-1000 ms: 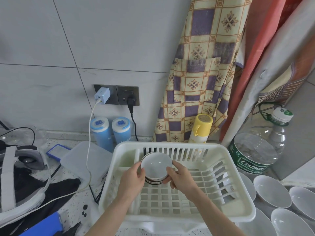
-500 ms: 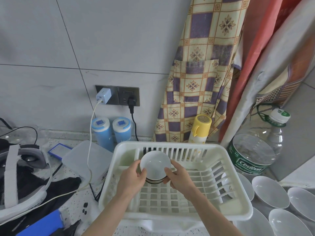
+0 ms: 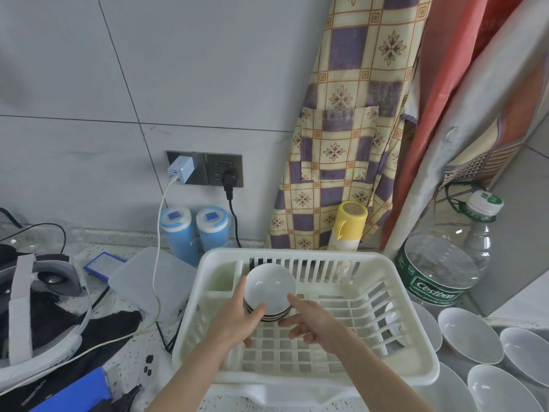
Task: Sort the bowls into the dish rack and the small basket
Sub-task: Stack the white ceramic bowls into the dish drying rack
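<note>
We have a small stack of bowls (image 3: 269, 289) inside the dish rack (image 3: 416, 361), leaning tilted toward the rack's back-left corner, just beside the little cutlery compartment. Top bowl is white; dark rims of the ones under it show at the stack's lower edge.

Left hand (image 3: 242, 318) cups the stack from the left, index finger up along the rim, thumb on the front face of the top bowl, so we do hold it. Right hand (image 3: 312, 321) has fingers spread and mostly straight, grasping nothing; one fingertip is at or just touching the right rim, we cannot tell which.

Step in hand, we judge: seating the stack in the rack. To do it well, we keep the left hand on until the stack's lower edge sits firm on the rack's grid floor, steady the right rim with the free fingers, then let go slowly. Tilted nested bowls may slide apart or roll forward.

More white bowls (image 3: 469, 337) wait on the counter off the rack's right edge. Small basket not identifiable here.
</note>
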